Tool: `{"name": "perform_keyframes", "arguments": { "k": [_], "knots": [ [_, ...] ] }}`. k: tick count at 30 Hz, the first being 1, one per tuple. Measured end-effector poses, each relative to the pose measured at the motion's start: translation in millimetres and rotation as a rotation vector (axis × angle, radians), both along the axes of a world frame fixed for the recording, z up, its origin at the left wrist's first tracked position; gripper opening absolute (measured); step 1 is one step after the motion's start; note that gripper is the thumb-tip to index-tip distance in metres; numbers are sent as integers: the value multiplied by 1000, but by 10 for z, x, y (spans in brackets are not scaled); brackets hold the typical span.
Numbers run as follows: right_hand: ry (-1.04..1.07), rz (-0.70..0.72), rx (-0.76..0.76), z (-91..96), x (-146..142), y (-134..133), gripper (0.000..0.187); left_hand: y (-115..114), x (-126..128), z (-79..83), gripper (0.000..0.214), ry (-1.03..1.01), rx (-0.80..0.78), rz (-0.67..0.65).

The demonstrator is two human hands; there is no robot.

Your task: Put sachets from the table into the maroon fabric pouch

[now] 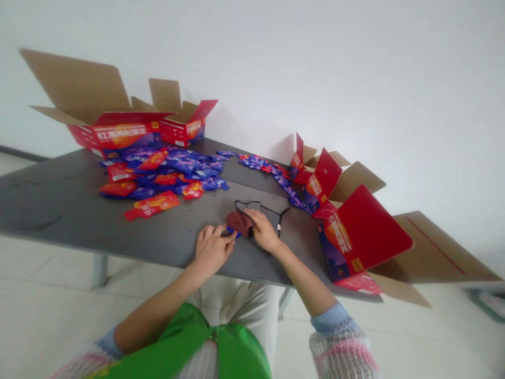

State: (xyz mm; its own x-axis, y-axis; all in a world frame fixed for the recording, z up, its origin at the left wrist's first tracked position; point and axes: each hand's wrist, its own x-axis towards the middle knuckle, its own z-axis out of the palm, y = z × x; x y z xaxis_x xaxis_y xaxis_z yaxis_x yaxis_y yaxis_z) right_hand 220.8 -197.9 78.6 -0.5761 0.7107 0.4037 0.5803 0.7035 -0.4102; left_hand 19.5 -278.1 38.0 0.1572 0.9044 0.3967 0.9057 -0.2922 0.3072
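My right hand [263,231] is closed around a folded cloth [240,223], reddish-brown on one side and grey with a dark edge on the other. Under the cloth, a small bit of a blue packet [232,231] shows; the rest is hidden. My left hand [213,246] holds that packet down on the table [173,231], thumb and fingertips at its near-left end. A thin black cord [282,212] with a white tag lies just beyond my right hand. Left of the hands rests a single orange-red packet [153,205], in front of a heap of blue and red packets [173,163].
Two open red cartons [130,134] stand at the back left, flaps spread. Several more open cartons [339,247] line the right side, their flaps reaching past the table edge. A row of packets [262,164] runs along the back towards them. Behind is a white wall [268,68].
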Motion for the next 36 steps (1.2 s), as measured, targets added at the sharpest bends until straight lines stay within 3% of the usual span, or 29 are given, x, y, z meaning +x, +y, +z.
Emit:
{"name": "perform_keyframes", "arguments": {
  "k": [3,6,13,17,22,24,29,36],
  "knots": [
    [-286,-15,-101,-68,-127,-112,61,-5,-3,21,34,36,-30,3],
    [-381,-55,-173,-32,-155,-68,69,-1,-7,24,33,33,-42,0],
    [-357,-259,-188,-30,-150,325,71,-11,-13,38,39,18,-60,2],
    [-397,-445,-177,-55,-127,537,61,-9,-15,29,38,9,-69,6],
    [-320,-527,-107,8,10,620,50,3,-25,0,38,10,-60,-5],
    [-253,-496,-83,38,76,579,51,2,-29,-3,38,5,-59,-8],
    [-108,-263,35,89,124,298,53,-7,-28,8,38,-7,-59,-21],
    [-488,-92,43,40,-166,-216,49,-7,-25,23,35,38,-58,-13]
  ]
}}
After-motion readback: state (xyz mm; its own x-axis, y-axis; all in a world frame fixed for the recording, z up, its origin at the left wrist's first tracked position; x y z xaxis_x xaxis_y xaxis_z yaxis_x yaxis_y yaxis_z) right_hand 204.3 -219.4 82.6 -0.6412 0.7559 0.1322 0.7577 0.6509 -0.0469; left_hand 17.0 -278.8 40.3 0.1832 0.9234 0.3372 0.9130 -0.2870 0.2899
